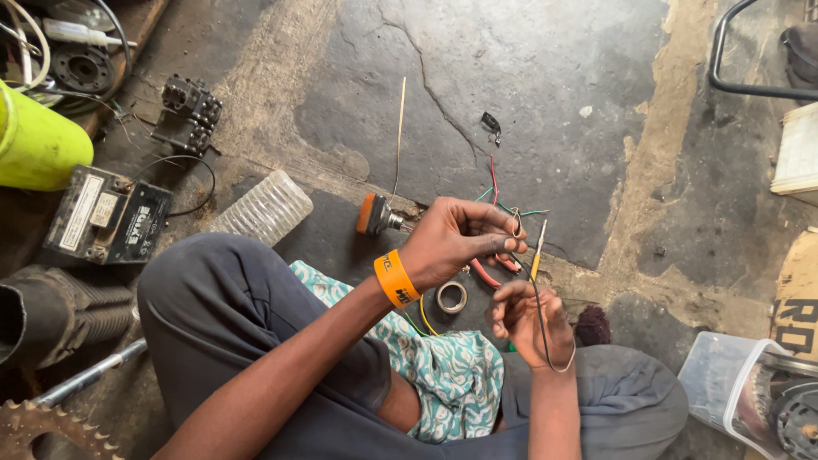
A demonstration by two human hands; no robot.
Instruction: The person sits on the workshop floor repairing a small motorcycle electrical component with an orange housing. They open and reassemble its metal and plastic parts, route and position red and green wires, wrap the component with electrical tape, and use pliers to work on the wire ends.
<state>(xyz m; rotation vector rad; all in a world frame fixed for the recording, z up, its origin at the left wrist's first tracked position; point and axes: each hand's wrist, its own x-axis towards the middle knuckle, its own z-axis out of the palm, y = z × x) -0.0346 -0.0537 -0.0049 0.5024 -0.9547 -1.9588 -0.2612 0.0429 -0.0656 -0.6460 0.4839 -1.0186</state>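
The person sits on the cracked concrete floor (528, 68), the left hand (456, 243) pinched shut on a small metal ring terminal (517, 223) and the red wire (490, 274) beneath it. The right hand (521, 317) is closed on a thin black wire (539, 319) with a yellow sleeve (536, 264), tip up beside the ring. I'd judge steadying both wrists on the knees helps align tip and ring; a tape roll (452, 297) lies just below.

Even, soft daylight, no hard shadows; faint sheen on concrete floor (528, 77) upper centre; wide-angle bend at frame edges; centre sharp, slight softness at corners and on clear plastic tub (733, 383) lower right.
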